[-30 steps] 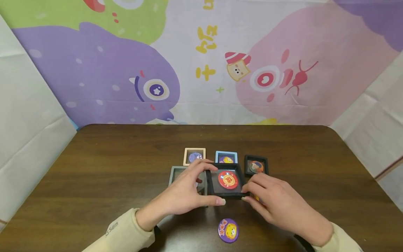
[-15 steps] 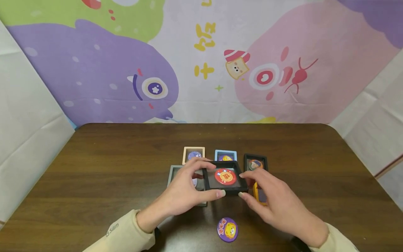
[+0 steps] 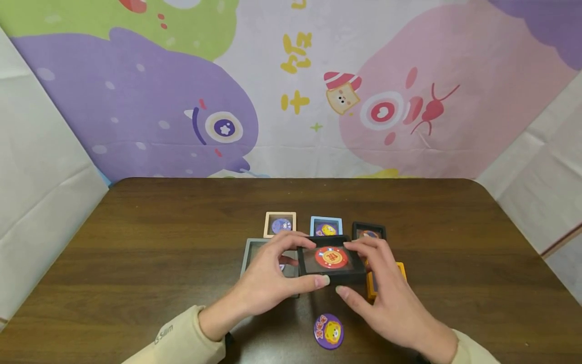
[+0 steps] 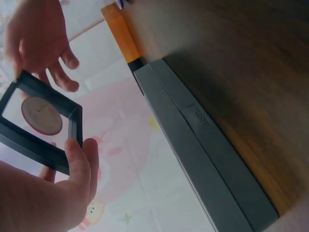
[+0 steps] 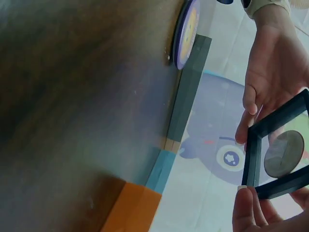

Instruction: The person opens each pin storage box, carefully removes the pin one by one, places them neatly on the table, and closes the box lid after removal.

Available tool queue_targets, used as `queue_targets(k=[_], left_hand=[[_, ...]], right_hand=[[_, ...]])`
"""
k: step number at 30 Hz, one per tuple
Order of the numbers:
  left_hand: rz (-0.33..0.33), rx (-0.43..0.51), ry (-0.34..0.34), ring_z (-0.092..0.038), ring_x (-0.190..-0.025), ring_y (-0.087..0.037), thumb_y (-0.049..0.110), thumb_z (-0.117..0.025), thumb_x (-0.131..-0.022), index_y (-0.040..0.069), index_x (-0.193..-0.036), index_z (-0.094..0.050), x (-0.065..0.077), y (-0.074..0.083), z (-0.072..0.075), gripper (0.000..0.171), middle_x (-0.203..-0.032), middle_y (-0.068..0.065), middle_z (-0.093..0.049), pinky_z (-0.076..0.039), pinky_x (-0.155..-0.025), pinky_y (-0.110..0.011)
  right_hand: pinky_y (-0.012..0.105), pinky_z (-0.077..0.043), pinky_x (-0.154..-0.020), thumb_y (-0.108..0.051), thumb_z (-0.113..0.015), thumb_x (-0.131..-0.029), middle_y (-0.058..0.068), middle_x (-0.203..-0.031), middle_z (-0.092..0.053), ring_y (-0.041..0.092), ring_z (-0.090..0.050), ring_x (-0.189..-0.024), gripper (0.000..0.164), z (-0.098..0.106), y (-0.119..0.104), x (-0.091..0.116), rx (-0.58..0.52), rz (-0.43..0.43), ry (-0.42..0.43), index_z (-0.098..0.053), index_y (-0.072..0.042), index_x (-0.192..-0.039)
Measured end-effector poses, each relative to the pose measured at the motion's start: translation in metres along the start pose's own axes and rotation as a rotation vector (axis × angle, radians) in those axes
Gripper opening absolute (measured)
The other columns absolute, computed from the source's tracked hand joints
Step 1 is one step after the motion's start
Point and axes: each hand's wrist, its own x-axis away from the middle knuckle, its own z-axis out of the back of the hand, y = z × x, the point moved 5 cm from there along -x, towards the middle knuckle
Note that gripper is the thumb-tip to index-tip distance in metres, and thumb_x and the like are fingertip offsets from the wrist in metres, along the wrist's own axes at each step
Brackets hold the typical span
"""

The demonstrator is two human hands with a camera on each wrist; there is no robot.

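Both hands hold a black display frame (image 3: 336,278) raised above the table, with a round red badge (image 3: 332,257) suspended in its clear window. My left hand (image 3: 265,283) grips the left side, fingers on the far edge and thumb on the near edge. The right hand (image 3: 391,298) pinches the right end, its index fingertip on the far corner and its thumb close to the near edge. In the left wrist view, the back of the badge (image 4: 42,116) shows through the window. A purple badge with a yellow bear (image 3: 329,331) lies on the table in front.
Under the left hand lies a larger grey frame (image 3: 246,255), marked PUSH on its side. Behind stand a beige frame (image 3: 267,225), a blue frame (image 3: 326,220) and a smaller black frame (image 3: 383,232). An orange frame (image 3: 401,270) sits beneath the right hand. A patterned cloth (image 3: 291,151) hangs behind the table.
The held frame has shifted slightly right and tipped so its near side shows more. The right hand's index finger has moved up to the far corner, and its thumb has slid left.
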Motion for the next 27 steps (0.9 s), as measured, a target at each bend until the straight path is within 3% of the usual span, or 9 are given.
queue_targets(k=[12,17,22,27], left_hand=[[0.044,0.01,-0.022,-0.052,-0.102,-0.02,0.025,-0.077,-0.07,0.009,-0.104,-0.06,0.004,0.017,-0.002,0.041,-0.113,-0.004,-0.054,-0.049,-0.076,-0.031],[0.017,0.018,-0.02,-0.052,-0.101,-0.015,0.03,-0.077,-0.07,0.013,-0.104,-0.06,0.004,0.003,-0.006,0.042,-0.113,0.0,-0.054,-0.05,-0.075,-0.03],[-0.008,-0.046,-0.048,-0.051,-0.099,-0.007,0.045,-0.075,-0.069,0.022,-0.105,-0.06,0.003,-0.016,-0.012,0.046,-0.113,0.009,-0.053,-0.049,-0.074,-0.027],[-0.003,-0.085,-0.084,-0.051,-0.097,-0.006,0.052,-0.073,-0.067,0.024,-0.106,-0.059,0.003,-0.02,-0.013,0.05,-0.115,0.011,-0.051,-0.049,-0.073,-0.026]], right_hand=[[0.045,-0.039,-0.088,-0.042,-0.064,-0.082,-0.005,-0.135,-0.031,0.018,-0.031,-0.124,0.06,-0.005,0.002,0.003,-0.028,-0.076,0.017,-0.037,-0.028,-0.134],[0.046,-0.038,-0.089,-0.041,-0.064,-0.083,-0.006,-0.138,-0.032,0.018,-0.033,-0.124,0.065,-0.005,0.003,0.003,-0.082,-0.112,0.014,-0.032,-0.029,-0.138],[0.049,-0.038,-0.091,-0.042,-0.064,-0.083,-0.006,-0.137,-0.037,0.018,-0.041,-0.119,0.071,-0.007,0.004,0.004,-0.131,-0.152,-0.025,-0.024,-0.035,-0.141],[0.047,-0.04,-0.089,-0.041,-0.065,-0.082,-0.004,-0.133,-0.042,0.016,-0.044,-0.116,0.076,-0.009,0.006,0.005,-0.145,-0.152,-0.036,-0.021,-0.036,-0.143]])
